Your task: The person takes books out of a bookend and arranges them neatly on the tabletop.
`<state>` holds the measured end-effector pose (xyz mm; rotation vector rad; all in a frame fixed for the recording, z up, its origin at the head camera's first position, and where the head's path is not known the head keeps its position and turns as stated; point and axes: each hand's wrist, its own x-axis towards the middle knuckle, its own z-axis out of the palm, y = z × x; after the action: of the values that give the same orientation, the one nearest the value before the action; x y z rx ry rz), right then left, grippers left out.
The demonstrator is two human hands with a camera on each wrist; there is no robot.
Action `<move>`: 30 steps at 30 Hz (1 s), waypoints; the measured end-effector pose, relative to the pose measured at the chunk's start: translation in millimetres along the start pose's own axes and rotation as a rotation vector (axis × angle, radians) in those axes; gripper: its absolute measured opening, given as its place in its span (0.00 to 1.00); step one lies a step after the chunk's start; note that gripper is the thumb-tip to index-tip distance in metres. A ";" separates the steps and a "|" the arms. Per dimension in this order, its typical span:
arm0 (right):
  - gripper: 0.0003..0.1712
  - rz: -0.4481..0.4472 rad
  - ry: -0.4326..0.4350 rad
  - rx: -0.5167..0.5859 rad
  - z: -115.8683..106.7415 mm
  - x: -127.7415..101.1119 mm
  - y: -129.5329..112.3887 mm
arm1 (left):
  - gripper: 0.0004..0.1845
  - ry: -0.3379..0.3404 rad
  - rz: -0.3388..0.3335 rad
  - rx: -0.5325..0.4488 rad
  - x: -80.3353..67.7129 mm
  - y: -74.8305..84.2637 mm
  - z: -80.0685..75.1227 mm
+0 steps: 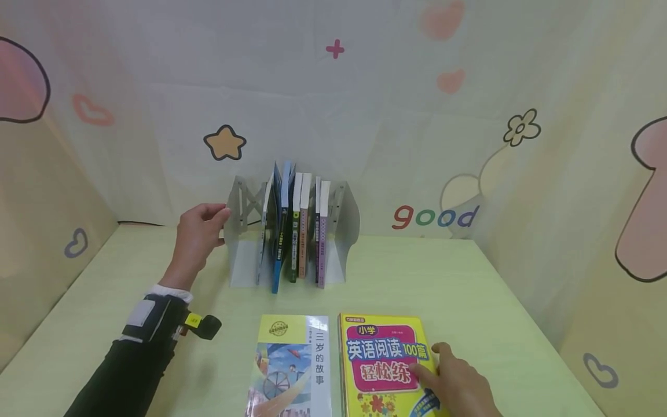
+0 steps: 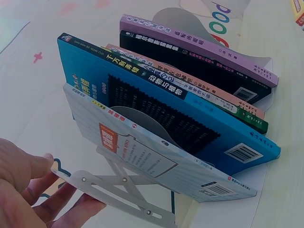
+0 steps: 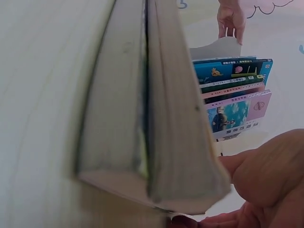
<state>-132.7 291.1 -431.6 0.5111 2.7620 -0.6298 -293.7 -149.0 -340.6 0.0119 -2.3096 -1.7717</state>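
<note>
My left hand pinches the edge of the left end panel of a grey metal book rack, thumb on one side and fingers on the other. Several thin books stand in the rack, one leaning near that panel, blue, green, pink and purple spines among them. At the front right, my right hand grips the right edge of a yellow English reading book, its thumb on the cover. In the right wrist view, the page edges of two stacked books fill the foreground, with the thumb against the upper one.
Left of the yellow book lies a storybook with an illustrated cover, flat on the pale yellow table. A printed cloth backdrop hangs right behind the rack and along both sides. A camera strap circles the left wrist.
</note>
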 end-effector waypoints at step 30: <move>0.40 -0.582 0.426 -0.038 -103.4 5.9 -77.5 | 0.25 0.027 -0.022 -0.009 -1.7 -0.3 2.8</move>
<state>-186.3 274.7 -315.0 -0.2189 3.3432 -0.6391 -292.6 -146.2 -341.8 0.0591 -2.2912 -1.7815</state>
